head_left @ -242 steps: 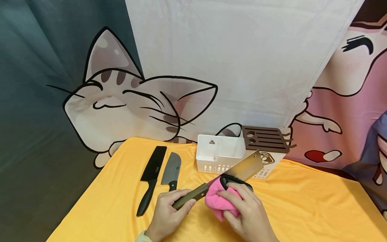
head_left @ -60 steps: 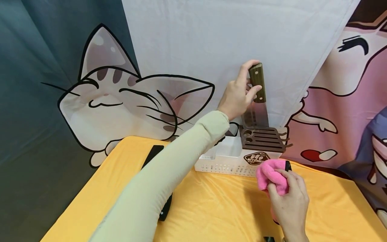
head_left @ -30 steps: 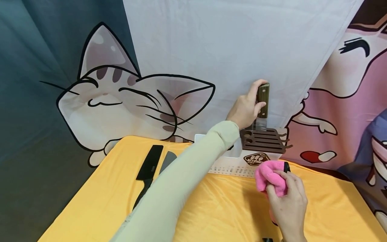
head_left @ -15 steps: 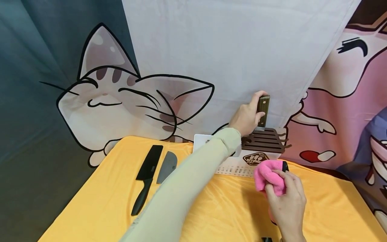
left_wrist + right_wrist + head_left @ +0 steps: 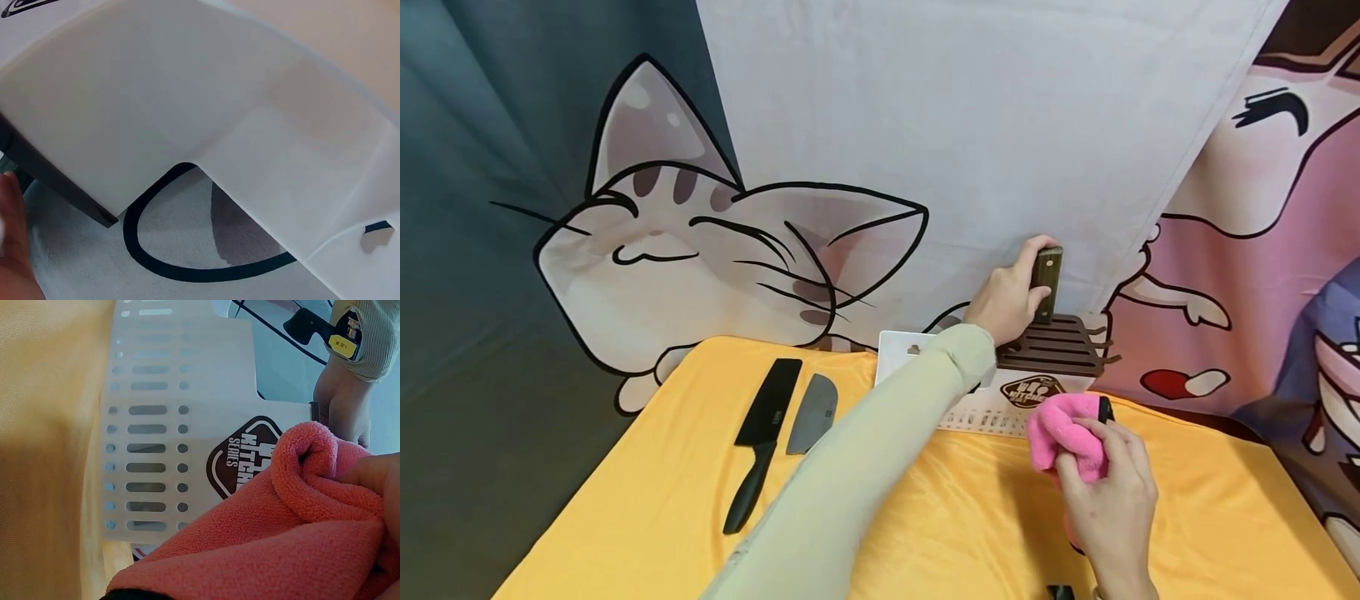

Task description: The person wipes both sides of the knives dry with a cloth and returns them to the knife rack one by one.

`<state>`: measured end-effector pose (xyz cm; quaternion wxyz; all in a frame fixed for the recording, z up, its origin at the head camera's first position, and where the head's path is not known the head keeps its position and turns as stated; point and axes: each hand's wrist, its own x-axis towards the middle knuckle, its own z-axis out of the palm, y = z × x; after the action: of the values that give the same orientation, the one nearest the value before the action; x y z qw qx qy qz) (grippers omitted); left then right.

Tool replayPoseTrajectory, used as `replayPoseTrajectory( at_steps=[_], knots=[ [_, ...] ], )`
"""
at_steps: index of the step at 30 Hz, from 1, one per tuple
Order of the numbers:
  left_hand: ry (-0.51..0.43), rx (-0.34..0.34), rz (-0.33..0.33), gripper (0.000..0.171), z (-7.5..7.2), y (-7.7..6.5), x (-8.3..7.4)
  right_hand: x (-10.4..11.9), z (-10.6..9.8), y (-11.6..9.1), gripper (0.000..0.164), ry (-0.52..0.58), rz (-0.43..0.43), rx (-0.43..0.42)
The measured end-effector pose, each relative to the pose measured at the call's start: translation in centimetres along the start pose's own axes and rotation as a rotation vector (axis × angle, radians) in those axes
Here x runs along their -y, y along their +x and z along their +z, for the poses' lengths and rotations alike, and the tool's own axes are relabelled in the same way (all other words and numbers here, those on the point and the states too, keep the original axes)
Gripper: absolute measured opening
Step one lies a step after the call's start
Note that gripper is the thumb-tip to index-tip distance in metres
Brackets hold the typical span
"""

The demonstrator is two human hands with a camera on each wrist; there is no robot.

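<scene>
My left hand (image 5: 1006,296) grips the green-brown wooden handle of a cleaver (image 5: 1047,283), which stands upright in the rear slot of the brown slotted top (image 5: 1052,346) of a white knife rack (image 5: 985,408). The blade is hidden down inside the rack. In the left wrist view only the edge of the left hand (image 5: 12,250) shows beside the rack's wall. My right hand (image 5: 1112,492) pinches a bunched pink cloth (image 5: 1067,433) with black trim, held in front of the rack. The right wrist view shows the cloth (image 5: 281,531) overlapping the rack's perforated front.
A black knife (image 5: 763,442) and a grey-bladed knife (image 5: 814,412) lie on the yellow tablecloth (image 5: 647,517) at left, the second partly hidden by my left sleeve (image 5: 842,483). Hooks (image 5: 1105,346) stick out from the rack's right side. A printed curtain (image 5: 820,100) hangs behind.
Earlier, the cloth was on the cleaver's blade low over the table. Since then my left hand has brought the cleaver over the rack and lowered it into the slot. The right hand stays nearly still lately.
</scene>
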<state>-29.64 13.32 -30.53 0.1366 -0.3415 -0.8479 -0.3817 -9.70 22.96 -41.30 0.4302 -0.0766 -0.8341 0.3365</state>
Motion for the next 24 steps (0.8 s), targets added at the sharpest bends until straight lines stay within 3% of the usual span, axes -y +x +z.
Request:
replayPoseTrajectory(
  at_steps=[6, 13, 19, 24],
  knots=[
    [-0.002, -0.03, 0.031, 0.062, -0.4, -0.6, 0.3, 0.1, -0.1, 0.1, 0.034, -0.009, 0.011, -0.001],
    [0.041, -0.133, 0.057, 0.055, -1.5, -1.9, 0.4, 0.1, -0.2, 0.0, 0.034, -0.018, 0.019, -0.001],
    [0.018, -0.213, 0.049, 0.052, -3.4, -3.7, 0.2, 0.2, -0.2, -0.1, 0.033, -0.014, 0.018, 0.001],
    [-0.013, -0.237, 0.02, 0.054, -5.4, -5.7, 0.6, 0.3, -0.1, -0.1, 0.034, -0.006, 0.003, -0.002]
  ],
)
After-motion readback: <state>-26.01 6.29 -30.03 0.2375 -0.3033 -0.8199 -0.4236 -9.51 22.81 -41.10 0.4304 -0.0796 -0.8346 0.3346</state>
